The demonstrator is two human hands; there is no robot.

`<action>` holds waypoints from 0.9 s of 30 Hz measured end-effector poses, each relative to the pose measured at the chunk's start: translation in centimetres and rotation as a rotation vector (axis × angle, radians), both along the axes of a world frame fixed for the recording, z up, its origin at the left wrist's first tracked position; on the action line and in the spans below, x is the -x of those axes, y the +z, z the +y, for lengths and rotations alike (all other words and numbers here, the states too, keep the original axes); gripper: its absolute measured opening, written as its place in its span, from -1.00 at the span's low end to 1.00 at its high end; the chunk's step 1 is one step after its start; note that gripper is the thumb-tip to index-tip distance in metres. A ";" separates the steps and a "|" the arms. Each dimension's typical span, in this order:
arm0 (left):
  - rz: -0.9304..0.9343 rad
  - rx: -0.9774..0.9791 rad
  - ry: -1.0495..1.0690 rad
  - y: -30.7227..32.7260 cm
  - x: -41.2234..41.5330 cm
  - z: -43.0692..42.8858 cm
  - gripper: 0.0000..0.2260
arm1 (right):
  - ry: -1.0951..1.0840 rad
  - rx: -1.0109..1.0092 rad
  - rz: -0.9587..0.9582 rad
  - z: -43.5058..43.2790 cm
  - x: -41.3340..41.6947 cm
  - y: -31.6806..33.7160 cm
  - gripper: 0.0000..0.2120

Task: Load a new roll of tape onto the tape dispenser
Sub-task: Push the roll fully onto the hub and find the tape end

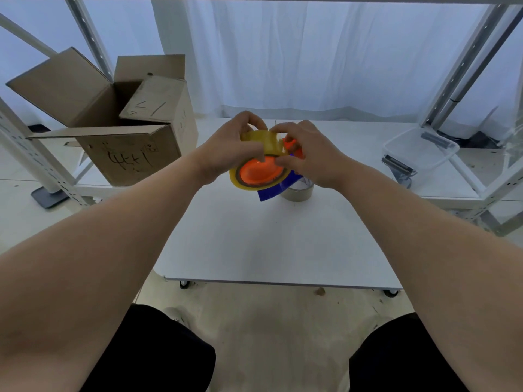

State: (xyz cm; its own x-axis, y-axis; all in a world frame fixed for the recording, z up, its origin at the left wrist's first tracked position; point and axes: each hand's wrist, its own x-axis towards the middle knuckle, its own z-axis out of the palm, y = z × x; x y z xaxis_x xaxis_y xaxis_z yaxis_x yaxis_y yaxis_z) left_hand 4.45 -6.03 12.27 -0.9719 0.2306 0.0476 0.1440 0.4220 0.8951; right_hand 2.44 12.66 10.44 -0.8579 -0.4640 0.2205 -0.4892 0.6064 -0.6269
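Mid-frame, left hand [226, 154] and right hand [314, 158] both grip the roll [256, 140], seated on the dispenser [256, 171]. Light, stiff, tacky, I'd say: hold its rim.

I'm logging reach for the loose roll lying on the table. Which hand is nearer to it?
Right. The right hand is just above the loose roll in view, gripping the dispenser. The left hand grips the yellow tape roll farther left.

Glossy yellow tape roll [256, 142], orange plastic dispenser [256, 172]
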 end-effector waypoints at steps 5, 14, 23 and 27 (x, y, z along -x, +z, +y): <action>0.004 -0.033 0.213 -0.5 0.7 1.2 -0.79 | 0.023 0.012 -0.070 -0.1 -0.4 -0.2 -0.52; 0.182 -0.081 0.272 -0.5 1.3 1.4 -0.85 | -0.041 0.176 -0.004 -1.1 -0.9 0.4 -0.52; 0.120 -0.051 0.251 -0.3 1.0 1.3 -0.75 | -0.061 0.166 0.045 -1.0 -1.2 0.6 -0.53; 0.200 0.043 0.276 0.5 0.9 1.2 -0.80 | -0.088 0.064 0.182 -1.1 -1.5 0.6 -0.47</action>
State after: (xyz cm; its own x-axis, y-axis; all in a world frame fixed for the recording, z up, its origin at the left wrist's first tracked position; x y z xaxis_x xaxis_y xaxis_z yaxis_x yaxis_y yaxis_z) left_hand 3.55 -4.78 12.72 -0.9704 -0.0343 0.2390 0.1893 0.5065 0.8412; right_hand 3.96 11.57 11.06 -0.8378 -0.3689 0.4026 -0.5449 0.6135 -0.5716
